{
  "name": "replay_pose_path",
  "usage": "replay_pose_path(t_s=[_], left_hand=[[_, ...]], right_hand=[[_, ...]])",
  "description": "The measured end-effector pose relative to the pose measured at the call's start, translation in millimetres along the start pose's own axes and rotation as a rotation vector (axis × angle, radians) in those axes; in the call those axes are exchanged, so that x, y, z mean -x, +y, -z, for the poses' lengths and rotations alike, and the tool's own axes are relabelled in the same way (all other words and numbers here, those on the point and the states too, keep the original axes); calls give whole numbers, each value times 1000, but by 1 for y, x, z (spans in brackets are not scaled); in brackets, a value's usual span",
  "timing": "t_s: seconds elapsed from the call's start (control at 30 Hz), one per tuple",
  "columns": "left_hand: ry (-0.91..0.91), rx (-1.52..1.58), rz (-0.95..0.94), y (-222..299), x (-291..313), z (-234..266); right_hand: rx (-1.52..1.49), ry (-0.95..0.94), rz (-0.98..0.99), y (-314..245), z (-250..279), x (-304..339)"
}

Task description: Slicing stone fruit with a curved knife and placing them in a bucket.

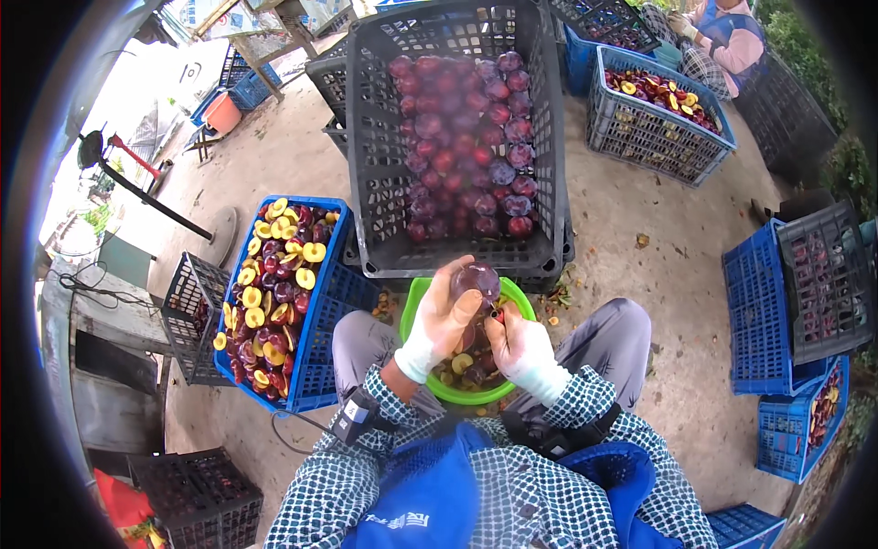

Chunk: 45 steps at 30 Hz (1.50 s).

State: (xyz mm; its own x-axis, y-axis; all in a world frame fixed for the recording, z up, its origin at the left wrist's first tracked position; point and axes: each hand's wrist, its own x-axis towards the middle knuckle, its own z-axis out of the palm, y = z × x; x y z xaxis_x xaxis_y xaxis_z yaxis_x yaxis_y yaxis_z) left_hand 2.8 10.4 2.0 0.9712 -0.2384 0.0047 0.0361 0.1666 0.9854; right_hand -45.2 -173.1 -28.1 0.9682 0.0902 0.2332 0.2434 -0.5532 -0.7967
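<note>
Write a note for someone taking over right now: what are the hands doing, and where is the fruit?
Left hand: holds a whole plum over the green bowl.
Right hand: fingers grip a small tool at the plum; its blade is hard to see.
Done: cut halves fill the blue crate on the left; scraps lie in the bowl.
Left: many whole plums in the black crate ahead.

The left hand (445,316) holds a purple plum (476,277) over a green bowl (416,302) between the person's knees, and the right hand (519,343) presses a small tool against it. A black crate (366,137) of whole plums stands just beyond the bowl; a blue crate (320,311) of halved plums sits at the left knee.
</note>
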Motion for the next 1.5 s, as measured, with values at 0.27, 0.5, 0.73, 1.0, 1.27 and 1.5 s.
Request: replay_pose_path(t_s=[0.27, 0.5, 0.73, 1.0, 1.27, 1.5], left_hand=[[-10, -370, -47, -2, -4, 6], [-57, -102, 0, -26, 0, 16], [-21, -602, -210, -23, -4, 24], [-119, 229, 280, -21, 36, 5], [33, 330, 495, -34, 26, -24], [-287, 541, 546, -78, 54, 3]], right_hand=[[-384, -148, -323, 5, -3, -2], [-236, -115, -253, -15, 12, -1], [-845, -238, -545, 2, 11, 4], [-278, 198, -96, 2, 11, -21], [-58, 268, 19, -10, -5, -14], [2, -40, 442, -7, 17, -12]])
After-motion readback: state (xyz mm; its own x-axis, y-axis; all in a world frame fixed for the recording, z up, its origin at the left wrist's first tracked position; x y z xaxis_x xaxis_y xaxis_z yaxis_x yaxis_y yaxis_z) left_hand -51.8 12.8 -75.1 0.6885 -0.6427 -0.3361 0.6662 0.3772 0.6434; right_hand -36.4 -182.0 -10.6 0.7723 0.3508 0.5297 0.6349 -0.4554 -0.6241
